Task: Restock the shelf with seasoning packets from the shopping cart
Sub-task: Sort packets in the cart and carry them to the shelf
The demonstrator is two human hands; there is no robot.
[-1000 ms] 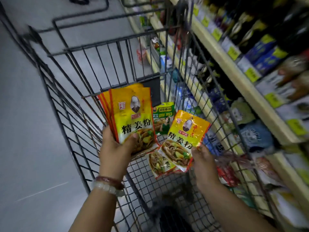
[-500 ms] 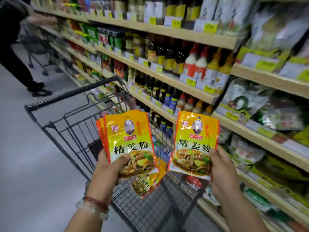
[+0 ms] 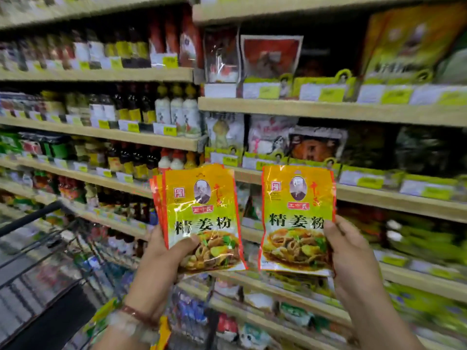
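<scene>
Head view, stock in transit. Left hand (image 3: 161,263) grips a stack (image 3: 199,218) of yellow seasoning packets, thumb pressed across the front, fingers curled behind; several packet edges fan out at the stack's left side. Right hand (image 3: 346,251) pinches a second bundle (image 3: 297,218) along its right edge; an extra edge shows under it, so it looks like more than one packet, count unclear. Both lots hang in the air side by side, apart, in front of the shelves (image 3: 353,111).

Orientation: both upright, printed faces toward the camera, top seals up, long axis vertical; the stack tilts slightly.

Progress, as judged: packets are lifted clear of the cart (image 3: 32,218) and carried to the shelving, none of these yet placed. A matching slot is not identifiable; shelf goods are blurred. More yellow packaging shows low by the left wrist, probably stock left in the cart. Remaining: find the slot, set these in, return for the rest.
</scene>
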